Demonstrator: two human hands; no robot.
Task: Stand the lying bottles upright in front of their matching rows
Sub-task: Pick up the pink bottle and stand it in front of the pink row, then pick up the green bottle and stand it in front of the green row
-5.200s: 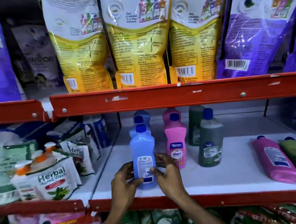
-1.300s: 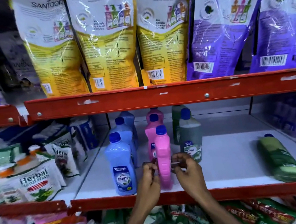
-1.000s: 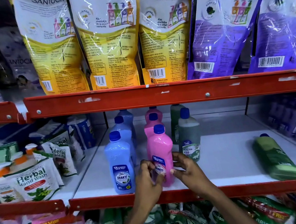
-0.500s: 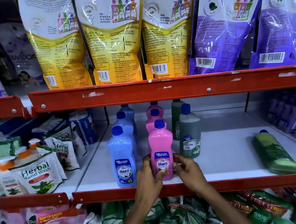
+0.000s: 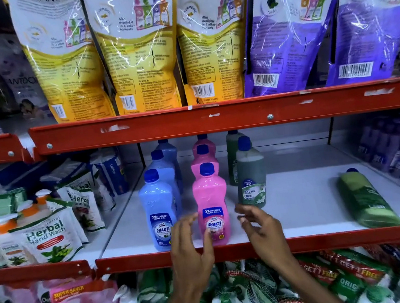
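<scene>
Now both hands are off the pink bottle (image 5: 211,205): the left hand (image 5: 189,252) and right hand (image 5: 262,229) hover with open, empty grip. It stands upright before its pink row. Farther right, the green bottle (image 5: 368,200) lies on the shelf (image 5: 302,204), so this one remains.

Three blue bottles (image 5: 160,208), three pink bottles (image 5: 211,204), two dark green bottles (image 5: 250,174) stand in rows. One light green bottle (image 5: 366,199) lies. Three yellow pouches (image 5: 138,47) above.
</scene>
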